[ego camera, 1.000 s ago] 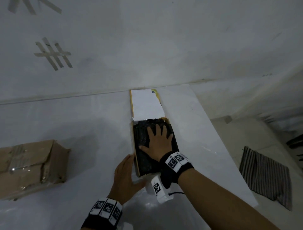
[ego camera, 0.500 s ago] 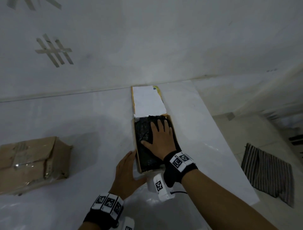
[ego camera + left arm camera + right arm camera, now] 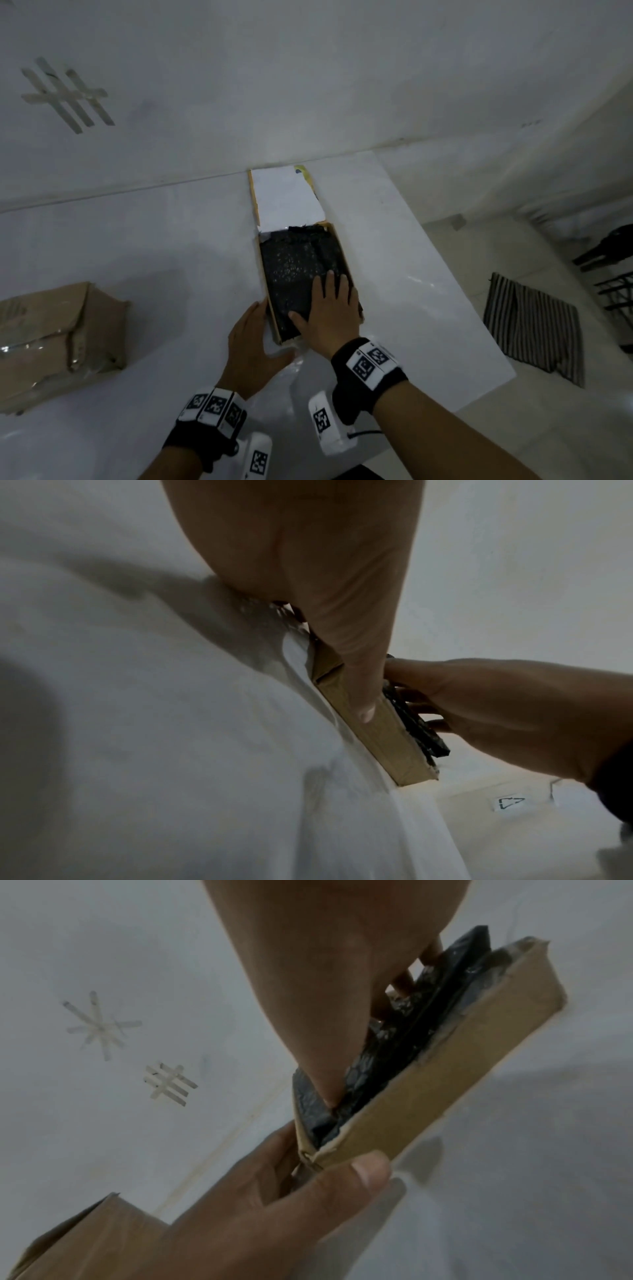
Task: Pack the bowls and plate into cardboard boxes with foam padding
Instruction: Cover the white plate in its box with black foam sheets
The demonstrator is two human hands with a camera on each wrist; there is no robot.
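Note:
A shallow cardboard box (image 3: 348,267) lies on the white table, its white-lined lid (image 3: 287,202) folded back toward the wall. Black foam (image 3: 294,270) fills the box and hides whatever is under it. My right hand (image 3: 329,315) lies flat on the foam near the box's near right corner, fingers straight. My left hand (image 3: 251,342) braces the near left corner, with straight fingers along the left wall and the thumb against the near wall (image 3: 445,1085). In the left wrist view the foam (image 3: 418,731) sticks up above the box wall (image 3: 387,737). No bowl or plate shows.
A second, crumpled cardboard box (image 3: 51,339) with tape sits at the table's left. The table's right edge (image 3: 479,318) runs close to the flat box. On the floor beyond lie a striped cloth (image 3: 531,325) and dark furniture (image 3: 609,253). Tape marks (image 3: 68,96) are on the wall.
My right hand has slid back over the foam from the middle toward the near right corner. My left hand has stayed at the near left corner.

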